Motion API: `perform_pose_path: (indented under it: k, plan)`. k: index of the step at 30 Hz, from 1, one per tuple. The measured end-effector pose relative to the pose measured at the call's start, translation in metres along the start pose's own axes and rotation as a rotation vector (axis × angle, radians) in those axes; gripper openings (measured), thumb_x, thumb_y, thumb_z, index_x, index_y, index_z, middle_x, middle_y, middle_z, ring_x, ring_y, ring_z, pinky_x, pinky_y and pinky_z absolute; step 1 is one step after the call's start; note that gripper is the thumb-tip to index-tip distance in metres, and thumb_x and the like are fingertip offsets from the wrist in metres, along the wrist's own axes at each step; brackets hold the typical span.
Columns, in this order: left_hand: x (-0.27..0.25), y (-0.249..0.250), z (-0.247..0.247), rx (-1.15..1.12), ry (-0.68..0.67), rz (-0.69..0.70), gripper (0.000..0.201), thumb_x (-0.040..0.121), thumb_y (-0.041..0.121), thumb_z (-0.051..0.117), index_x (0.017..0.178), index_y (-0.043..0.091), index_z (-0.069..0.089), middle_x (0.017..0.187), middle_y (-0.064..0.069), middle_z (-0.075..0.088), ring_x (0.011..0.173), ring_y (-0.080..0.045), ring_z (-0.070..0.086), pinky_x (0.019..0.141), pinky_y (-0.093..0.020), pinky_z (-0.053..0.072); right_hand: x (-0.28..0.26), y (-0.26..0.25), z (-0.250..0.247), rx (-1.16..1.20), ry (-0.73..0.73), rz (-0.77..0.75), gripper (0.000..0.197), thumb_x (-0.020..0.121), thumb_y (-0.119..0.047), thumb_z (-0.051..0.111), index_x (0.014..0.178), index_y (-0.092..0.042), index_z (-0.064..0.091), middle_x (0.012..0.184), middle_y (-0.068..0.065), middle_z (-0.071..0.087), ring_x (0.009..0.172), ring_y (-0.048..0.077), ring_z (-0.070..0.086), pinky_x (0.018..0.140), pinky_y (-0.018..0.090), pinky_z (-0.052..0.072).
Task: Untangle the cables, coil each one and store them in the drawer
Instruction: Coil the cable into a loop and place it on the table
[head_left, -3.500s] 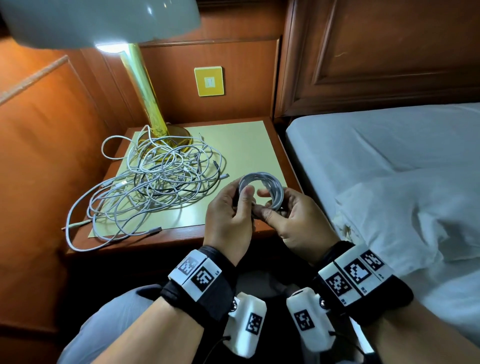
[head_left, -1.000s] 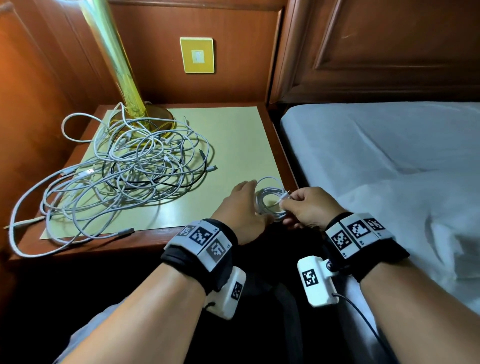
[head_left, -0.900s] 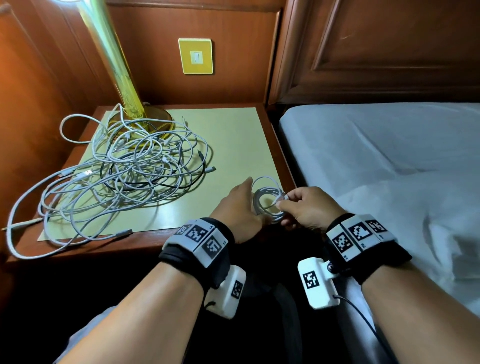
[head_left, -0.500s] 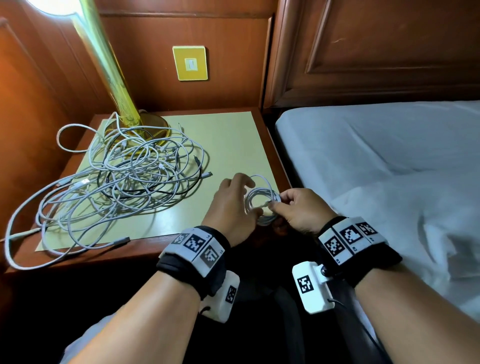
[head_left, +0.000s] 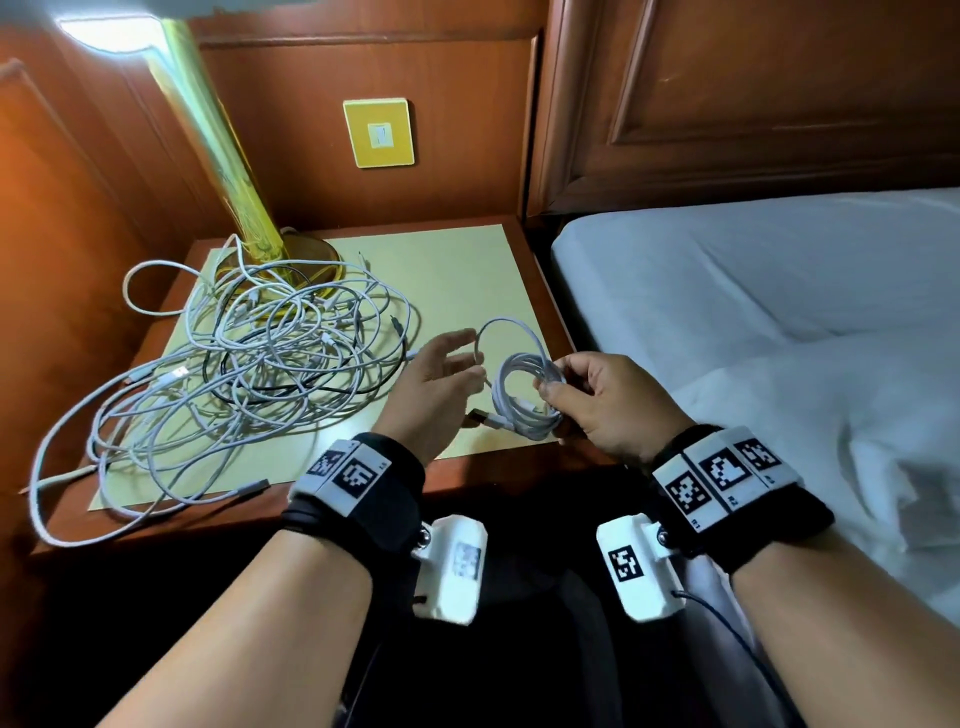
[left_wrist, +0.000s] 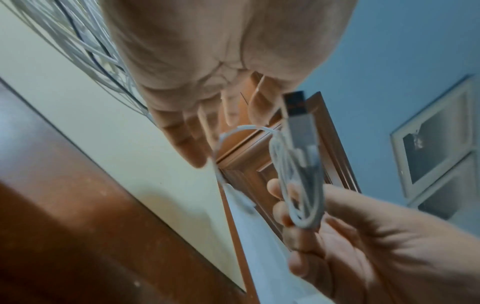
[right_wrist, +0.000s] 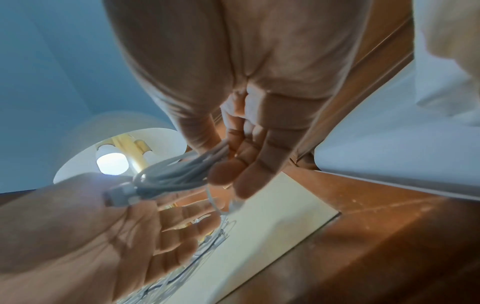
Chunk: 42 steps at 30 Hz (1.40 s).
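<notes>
So the right hand (head_left: 605, 402) has the coiled white cable (head_left: 524, 397) pinched between thumb and fingers, holding it up just above the front right corner of the nightstand (head_left: 171, 525), the corner nearest the bed (head_left: 753, 280). One loop has sprung loose and arcs up out of the bundle on the lamp side, and the USB plug (head_left: 480, 415) sticks out of the bottom of the coil toward the other hand. From the left wrist view you can see that plug (left_wrist: 296, 107) pretty clearly, metal tip pointing away from the coil (left_wrist: 301, 185) with the right hand's fingers (left_wrist: 293, 222) wrapped round the lower part. The left hand (head_left: 436, 395) is spread wide with fingers straight, gripping nothing, just beside the coil and right by that loose loop; can't tell whether a fingertip actually touches the loop. The big tangle of cables (head_left: 234, 364) is further along the nightstand from the coil, piled against the foot of the brass lamp (head_left: 234, 176), mostly white leads with one black lead threaded through, and a couple of strands trail off the yellow mat (head_left: 467, 270) onto the wood edge. Wall switch (head_left: 379, 132) sits on the panel behind the nightstand. No drawer in sight in any of the views
</notes>
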<state>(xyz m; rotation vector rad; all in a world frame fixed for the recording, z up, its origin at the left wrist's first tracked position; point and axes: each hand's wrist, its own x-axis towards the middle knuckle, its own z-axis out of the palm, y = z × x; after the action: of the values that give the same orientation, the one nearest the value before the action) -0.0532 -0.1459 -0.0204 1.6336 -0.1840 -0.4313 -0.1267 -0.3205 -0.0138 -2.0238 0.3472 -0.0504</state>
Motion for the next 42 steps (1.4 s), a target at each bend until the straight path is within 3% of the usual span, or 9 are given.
perform_pose_path:
  k: [5,13,17,21,24,26,30,36,42]
  plan:
    - [-0.004,-0.004,-0.018,0.088,0.030,0.106,0.028,0.095,0.006,0.064,0.116,0.023,0.069,0.085,0.004,0.076,0.083,-0.015,0.070,0.066,-0.031,0.055,-0.007,-0.011,-0.001,0.070,0.013,-0.058,0.010,0.095,-0.021,0.067,0.096,-0.012,0.069,0.072,0.003,0.070,0.057,0.019,0.067,0.059,0.034,0.057]
    - [-0.012,-0.002,-0.038,0.344,0.022,0.153,0.029,0.095,0.004,0.061,0.114,0.023,0.072,0.076,0.002,0.074,0.066,-0.009,0.064,0.061,-0.029,0.059,-0.007,-0.007,-0.001,-0.091,0.282,-0.107,0.007,0.088,-0.027,0.071,0.086,-0.020,0.071,0.062,-0.003,0.069,0.055,0.010,0.068,0.061,0.027,0.056]
    - [-0.017,0.001,-0.044,0.411,-0.041,0.035,0.024,0.094,0.000,0.059,0.103,0.016,0.074,0.073,-0.007,0.072,0.058,-0.015,0.058,0.056,-0.030,0.054,-0.007,-0.007,-0.002,-0.229,0.391,-0.116,0.008,0.086,-0.026,0.072,0.080,-0.022,0.068,0.064,-0.012,0.064,0.060,0.004,0.059,0.055,0.007,0.042]
    - [-0.027,0.003,-0.035,0.219,-0.185,-0.128,0.011,0.095,-0.001,0.061,0.104,0.000,0.066,0.075,-0.018,0.072,0.058,-0.024,0.062,0.057,-0.032,0.055,-0.006,-0.006,0.005,-0.203,0.376,-0.094,0.012,0.086,-0.023,0.071,0.076,-0.019,0.065,0.062,-0.007,0.065,0.061,0.012,0.067,0.063,0.025,0.055]
    - [-0.035,0.008,-0.023,-0.036,-0.155,-0.155,0.009,0.096,0.000,0.060,0.102,-0.004,0.054,0.083,-0.028,0.071,0.063,-0.030,0.068,0.057,-0.032,0.059,-0.007,-0.009,0.011,-0.130,0.339,-0.059,0.013,0.086,-0.021,0.071,0.076,-0.017,0.066,0.063,-0.004,0.067,0.058,0.010,0.069,0.063,0.030,0.059]
    - [-0.036,0.010,-0.016,-0.193,-0.104,-0.172,0.011,0.097,0.001,0.060,0.104,-0.003,0.053,0.086,-0.029,0.071,0.066,-0.030,0.069,0.058,-0.030,0.059,-0.009,-0.013,0.012,-0.055,0.321,-0.021,0.012,0.087,-0.019,0.072,0.078,-0.013,0.067,0.066,-0.001,0.068,0.053,0.008,0.068,0.061,0.030,0.060]
    - [-0.036,0.012,-0.011,-0.325,-0.109,-0.202,0.018,0.097,0.004,0.060,0.110,-0.009,0.060,0.086,-0.023,0.072,0.070,-0.023,0.071,0.059,-0.022,0.058,-0.012,-0.019,0.013,0.187,0.265,0.088,0.012,0.088,-0.014,0.072,0.082,-0.005,0.066,0.071,0.009,0.070,0.056,0.021,0.072,0.062,0.043,0.063]
    - [-0.037,0.013,-0.010,-0.368,-0.141,-0.203,0.016,0.092,0.008,0.064,0.097,-0.006,0.069,0.087,-0.020,0.072,0.074,-0.022,0.071,0.064,-0.021,0.059,-0.012,-0.022,0.015,0.239,0.281,0.094,0.014,0.087,-0.015,0.073,0.082,-0.005,0.066,0.079,0.016,0.071,0.061,0.023,0.073,0.061,0.041,0.063]
    - [-0.040,0.015,-0.007,-0.305,-0.183,-0.190,0.024,0.086,0.009,0.070,0.105,-0.005,0.066,0.083,-0.022,0.071,0.070,-0.024,0.071,0.061,-0.021,0.058,-0.011,-0.019,0.013,0.098,0.376,0.041,0.016,0.087,-0.019,0.071,0.077,-0.010,0.062,0.065,0.002,0.070,0.053,0.014,0.071,0.061,0.037,0.062]
